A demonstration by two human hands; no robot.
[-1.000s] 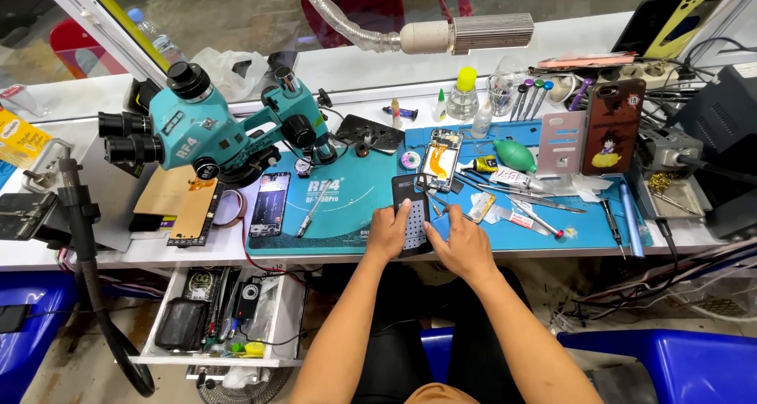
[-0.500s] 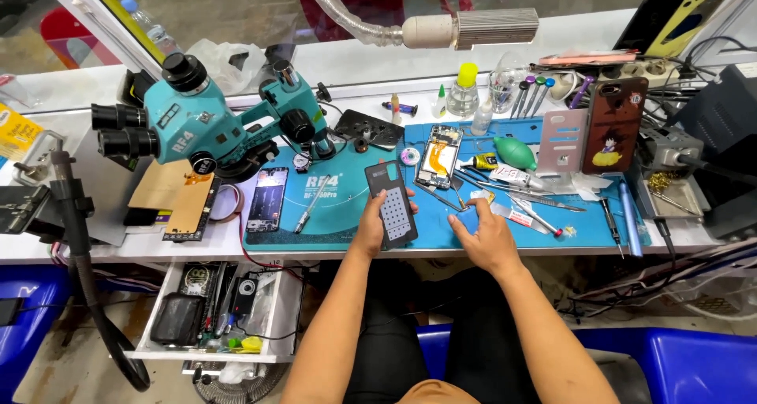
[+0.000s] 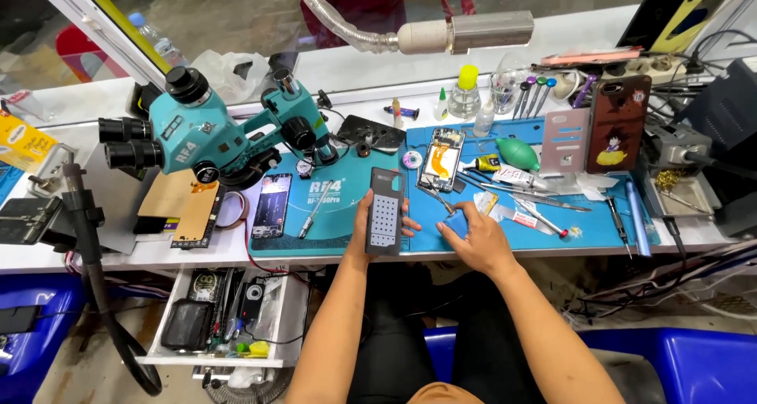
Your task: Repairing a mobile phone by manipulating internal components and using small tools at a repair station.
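Left hand (image 3: 364, 229) grips a dark flat panel (image 3: 385, 212), held upright-ish over the front edge of the blue mat (image 3: 599, 223). The face toward the camera shows a grid of small light dots; can't tell whether it's a phone back, a screen or a jig plate.

Right hand (image 3: 473, 238) rests on the mat just right of the panel, fingers curled onto a small blue piece (image 3: 456, 224). Whether it's pinched or only touched, cannot tell.

Progress, as I read it:
- Opened phone (image 3: 440, 158) lies on the mat behind both hands, internals and an orange flex exposed. Teardown done, reassembly not.
- Second phone (image 3: 273, 207) lies flat on the mat under the microscope (image 3: 206, 132), untouched by either hand.
- Panel is in hand, not seated on anything, well apart from the opened phone.
- Tweezers (image 3: 544, 201), screwdriver (image 3: 309, 219) and glue tube (image 3: 505, 174) lie loose on the mat, none in hand.
- Drawer (image 3: 206, 358) under the tabletop (image 3: 197, 253) stands open with parts inside.

Judgement: mid-job. Strip-down looks finished; fitting and closing look outstanding.
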